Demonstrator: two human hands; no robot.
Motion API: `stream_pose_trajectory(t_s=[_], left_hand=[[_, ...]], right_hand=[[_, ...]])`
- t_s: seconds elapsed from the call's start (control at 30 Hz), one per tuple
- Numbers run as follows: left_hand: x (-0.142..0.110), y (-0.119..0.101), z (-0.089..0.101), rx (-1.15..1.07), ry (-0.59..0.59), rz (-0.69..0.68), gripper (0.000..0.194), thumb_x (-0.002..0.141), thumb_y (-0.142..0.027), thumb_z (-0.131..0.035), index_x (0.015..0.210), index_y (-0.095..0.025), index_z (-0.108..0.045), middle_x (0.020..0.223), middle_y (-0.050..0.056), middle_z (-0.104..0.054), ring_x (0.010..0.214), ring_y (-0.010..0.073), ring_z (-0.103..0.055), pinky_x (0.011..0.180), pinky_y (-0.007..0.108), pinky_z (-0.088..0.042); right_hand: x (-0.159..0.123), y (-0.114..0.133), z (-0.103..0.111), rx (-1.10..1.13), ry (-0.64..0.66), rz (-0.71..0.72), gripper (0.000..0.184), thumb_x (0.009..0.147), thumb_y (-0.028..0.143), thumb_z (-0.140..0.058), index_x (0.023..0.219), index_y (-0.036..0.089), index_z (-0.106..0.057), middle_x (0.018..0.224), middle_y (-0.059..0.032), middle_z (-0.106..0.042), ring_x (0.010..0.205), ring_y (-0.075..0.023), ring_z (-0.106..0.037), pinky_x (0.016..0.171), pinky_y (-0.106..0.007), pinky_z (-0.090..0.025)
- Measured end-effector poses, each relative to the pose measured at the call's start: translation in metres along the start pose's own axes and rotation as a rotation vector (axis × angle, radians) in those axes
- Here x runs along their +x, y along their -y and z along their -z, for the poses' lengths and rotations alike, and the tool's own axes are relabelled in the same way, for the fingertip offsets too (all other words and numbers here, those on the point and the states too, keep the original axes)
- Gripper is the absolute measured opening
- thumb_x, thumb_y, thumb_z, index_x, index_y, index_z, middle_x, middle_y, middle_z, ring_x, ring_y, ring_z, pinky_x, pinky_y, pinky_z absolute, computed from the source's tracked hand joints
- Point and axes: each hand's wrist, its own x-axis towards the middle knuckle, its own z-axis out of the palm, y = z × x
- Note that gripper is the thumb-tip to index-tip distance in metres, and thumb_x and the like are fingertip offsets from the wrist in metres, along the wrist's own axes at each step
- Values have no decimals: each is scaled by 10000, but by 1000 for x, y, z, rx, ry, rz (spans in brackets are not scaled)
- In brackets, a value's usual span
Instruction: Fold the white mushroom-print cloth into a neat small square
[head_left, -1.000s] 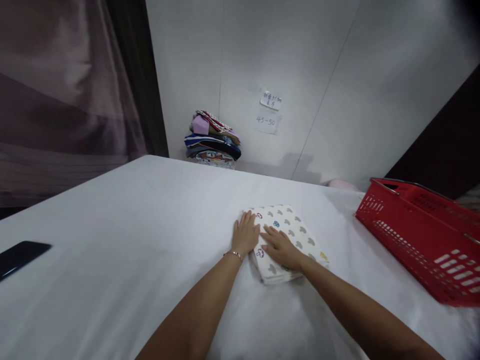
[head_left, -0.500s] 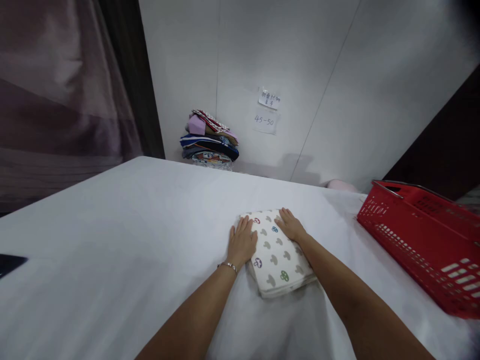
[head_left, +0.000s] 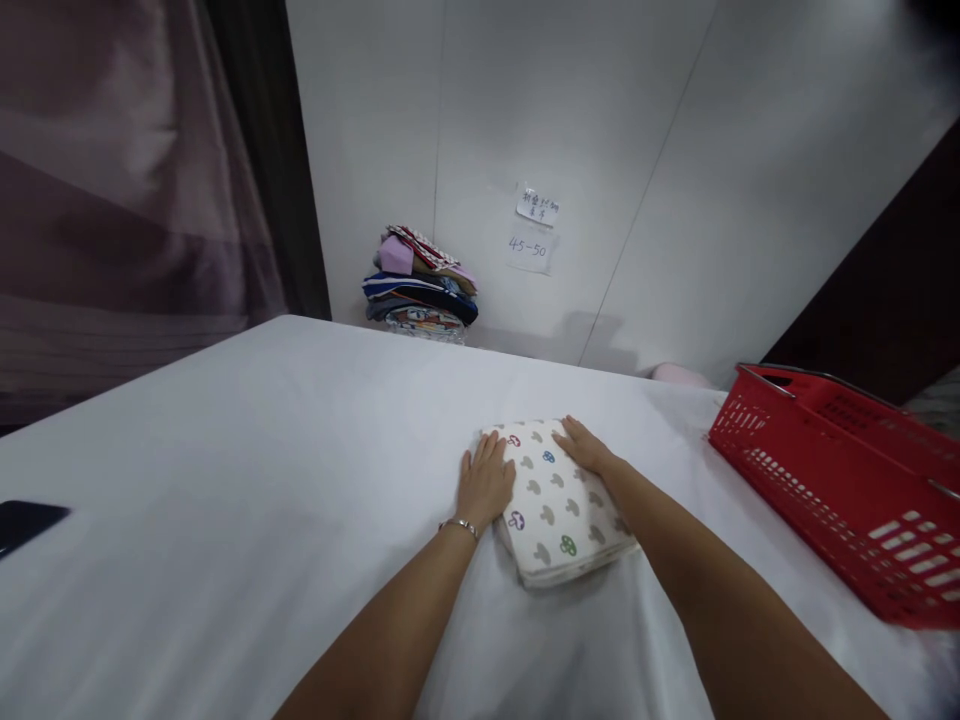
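Observation:
A folded white cloth (head_left: 553, 505) printed with grey and coloured mushrooms lies as a thick rectangle on the white-covered table (head_left: 315, 440). My left hand (head_left: 484, 482) rests along its left edge, fingers stretched out and pressing lightly on top; a metal bracelet circles that wrist. On the far right corner of the cloth, my right hand (head_left: 585, 446) lies with its fingers extended over the edge. Neither hand is closed around the fabric. The underside of the bundle is hidden.
To the right stands a red plastic basket (head_left: 825, 490) with a metal handle. Behind the table, a stack of folded fabrics (head_left: 421, 285) sits against the wall. Paper signs (head_left: 534, 232) hang there. A dark flat object (head_left: 28, 522) lies at the left edge.
The camera view has shifted slightly, showing more of the dark object at left. Both hands stay on the folded cloth, with almost no movement.

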Motion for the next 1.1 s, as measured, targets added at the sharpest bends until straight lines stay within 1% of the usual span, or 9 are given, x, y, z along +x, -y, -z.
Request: stream_pose_trajectory(t_s=[0.1, 0.17, 0.27, 0.37, 0.47, 0.63, 0.8, 0.97, 1.1], left_hand=[[0, 1, -1, -3, -8, -1, 495, 899, -339, -289, 1381, -230, -329, 1495, 12, -229, 1383, 188, -150, 1116, 462, -142], [0, 1, -2, -2, -15, -5, 494, 900, -344, -287, 1380, -230, -329, 1495, 9, -228, 1383, 184, -149, 1116, 458, -142], [1, 2, -3, 9, -16, -10, 494, 898, -345, -293, 1376, -230, -328, 1495, 6, -229, 1382, 179, -150, 1115, 454, -149], [1, 2, -2, 14, -13, -5, 489, 896, -336, -294, 1374, -236, -327, 1493, 7, -235, 1380, 179, -158, 1112, 454, -156], [2, 2, -1, 11, -11, -2, 485, 895, -334, -298, 1370, -241, -331, 1490, 12, -246, 1378, 183, -170, 1111, 453, -161], [2, 2, -2, -5, -22, -9, 477, 894, -339, -301, 1361, -247, -341, 1489, 13, -249, 1378, 182, -170, 1107, 460, -162], [3, 0, 5, -61, 49, 1, 487, 899, -372, -302, 1368, -242, -326, 1500, 20, -215, 1386, 191, -138, 1103, 478, -148], [-19, 2, 15, -145, 108, -11, 531, 887, -419, -355, 1375, -213, -317, 1501, 72, -206, 1379, 211, -173, 1103, 451, -158], [-50, 6, 21, -245, 8, -80, 427, 875, -359, -411, 1280, -231, -447, 1411, 63, -396, 1298, 202, -349, 1075, 396, -249]], right_hand=[[-17, 11, -7, -88, -113, -40, 623, 909, 517, -267, 1419, 159, -277, 1505, -101, -184, 1385, -241, -104, 1089, -480, -114], [-33, 16, -18, -138, -195, -11, 596, 919, 497, -249, 1420, 174, -273, 1503, -99, -195, 1389, -236, -81, 1080, -508, -95], [-49, 19, -30, -164, -154, 58, 572, 932, 477, -209, 1433, 203, -234, 1505, -64, -199, 1389, -195, -85, 1084, -478, -103], [-54, 25, -27, -186, -89, 26, 569, 932, 467, -212, 1434, 202, -230, 1507, -61, -194, 1389, -191, -88, 1080, -479, -106], [-64, 40, -24, -199, -91, 5, 588, 925, 489, -214, 1430, 191, -252, 1500, -79, -211, 1386, -219, -109, 1078, -495, -84], [-103, 67, -42, -161, -58, 217, 679, 896, 593, -169, 1445, 197, -218, 1515, -61, -139, 1392, -217, -72, 1096, -467, -43], [-113, 71, -48, -151, -23, 215, 706, 885, 616, -164, 1446, 189, -206, 1517, -55, -120, 1393, -210, -54, 1097, -475, -46], [-108, 69, -50, -159, -30, 205, 676, 895, 588, -188, 1446, 196, -207, 1518, -54, -123, 1393, -205, -58, 1095, -470, -57], [-110, 69, -51, -172, -43, 197, 650, 902, 567, -205, 1445, 209, -208, 1519, -58, -129, 1392, -207, -73, 1089, -477, -65]])
